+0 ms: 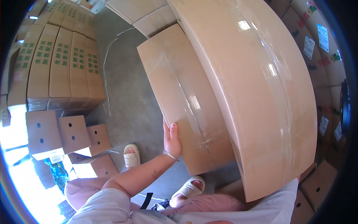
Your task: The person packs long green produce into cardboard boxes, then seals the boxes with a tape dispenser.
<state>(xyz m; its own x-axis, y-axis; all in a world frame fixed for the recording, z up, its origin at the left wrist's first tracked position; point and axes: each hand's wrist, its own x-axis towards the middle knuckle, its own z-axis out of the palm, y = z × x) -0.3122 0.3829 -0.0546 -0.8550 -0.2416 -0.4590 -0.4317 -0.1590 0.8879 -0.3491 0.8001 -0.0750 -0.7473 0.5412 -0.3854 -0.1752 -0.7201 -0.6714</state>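
A long cardboard box (182,100) with clear tape along its seam sits in front of me. My left hand (172,141) is at its near left edge, thumb on the taped face and fingers along the side, partly hidden. To its right, a larger taped cardboard box (257,97) rises closer to the camera and overlaps it. My right hand is out of sight; the larger box covers much of that side.
Stacked cartons with green print (71,56) line the left. Smaller boxes with round holes (43,130) stand below them. A loose white strap (106,71) lies on the grey floor (126,89). Labelled cartons (309,46) are piled at right. My sandalled feet are near the boxes.
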